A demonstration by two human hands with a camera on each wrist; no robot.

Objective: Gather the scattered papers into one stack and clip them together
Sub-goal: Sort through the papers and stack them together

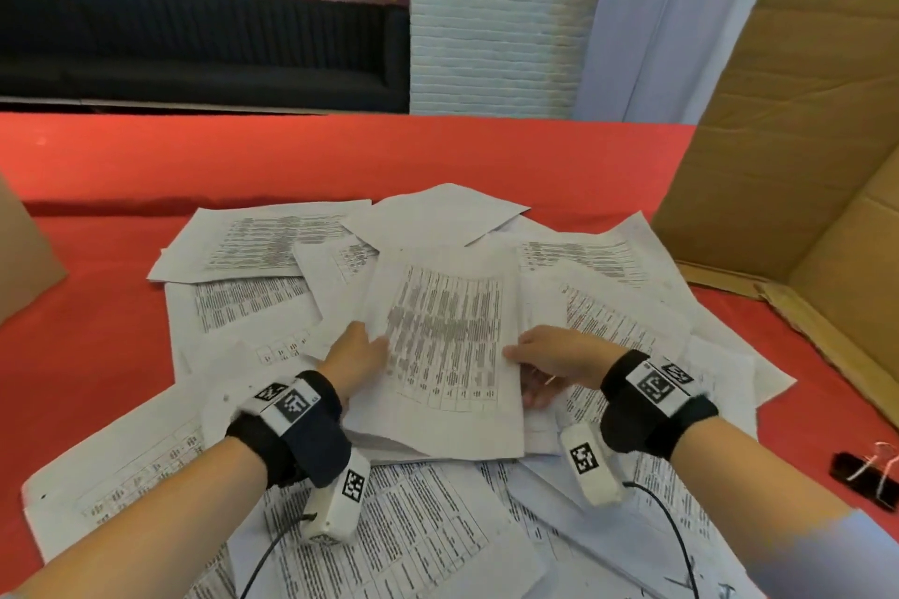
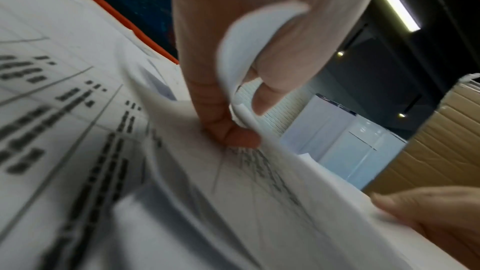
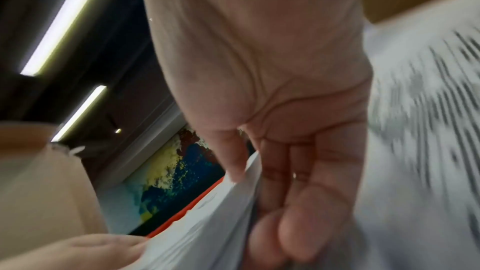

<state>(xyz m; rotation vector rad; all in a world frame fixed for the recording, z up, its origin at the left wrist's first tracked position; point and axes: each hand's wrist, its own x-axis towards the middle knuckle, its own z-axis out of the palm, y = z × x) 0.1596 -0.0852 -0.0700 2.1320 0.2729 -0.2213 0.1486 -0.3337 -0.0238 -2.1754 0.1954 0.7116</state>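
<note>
Both hands grip the small stack, the left hand on its left edge and the right hand on its right, so the sheets stay aligned above the scattered papers on the red worktop, while the clip waits far right of the stack.

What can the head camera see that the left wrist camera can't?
Only the head view shows the black binder clip lying on the red table and the whole spread of scattered papers. Only the left wrist view shows ceiling lights and the left hand pinching a curled paper edge up close. Both show the held papers, both hands, and cardboard.
</note>
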